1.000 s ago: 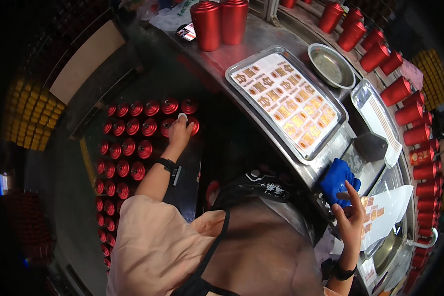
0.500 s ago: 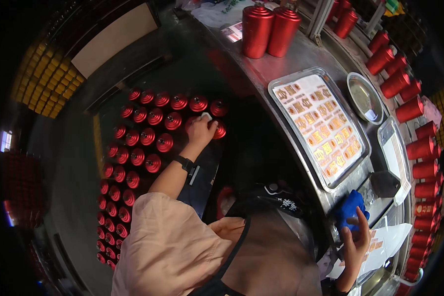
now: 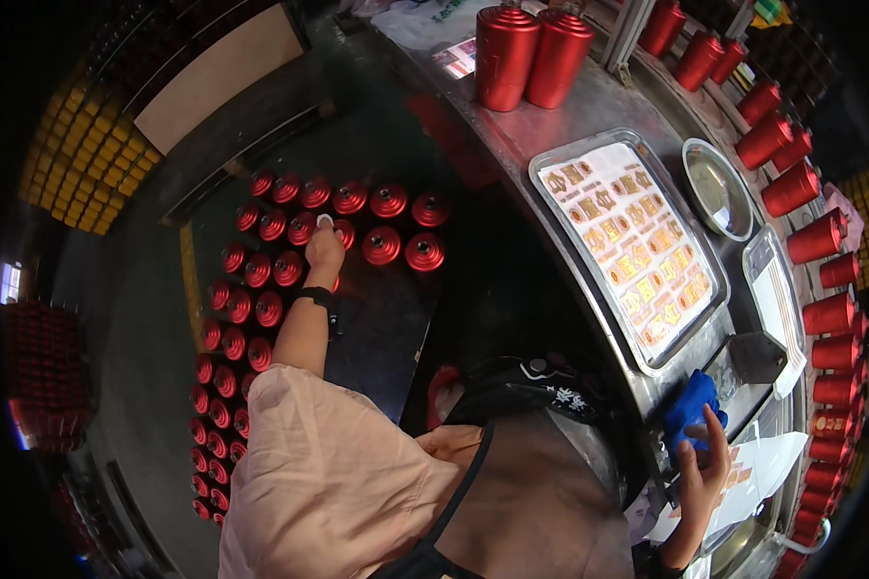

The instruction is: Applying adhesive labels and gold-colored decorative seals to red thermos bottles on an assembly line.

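My left hand (image 3: 325, 253) is reaching out over rows of red bottles (image 3: 381, 245) with stepped, ringed tops. Its fingers are closed round a small white piece (image 3: 324, 221), whose kind I cannot make out. The hand and wrist partly cover the bottles beneath; whether it touches one is hidden. My right hand (image 3: 707, 465) is held by the workbench with thumb and fingers apart, nothing between them. Just beyond those fingers lies a crumpled blue cloth (image 3: 690, 403). White sheets with orange print (image 3: 768, 468) lie beside and behind this hand.
On the metal bench (image 3: 512, 135) stand two red bottles (image 3: 505, 58). A metal tray (image 3: 579, 275) holds a sheet of gold labels (image 3: 637, 251). Beyond it are a round metal bowl (image 3: 716, 188) and a smaller tray (image 3: 765, 253). More red bottles (image 3: 792, 188) line the right side.
My left hand has moved left along the bottles with the white piece, uncovering the two bottles at the right of the second row. My right hand has barely moved.
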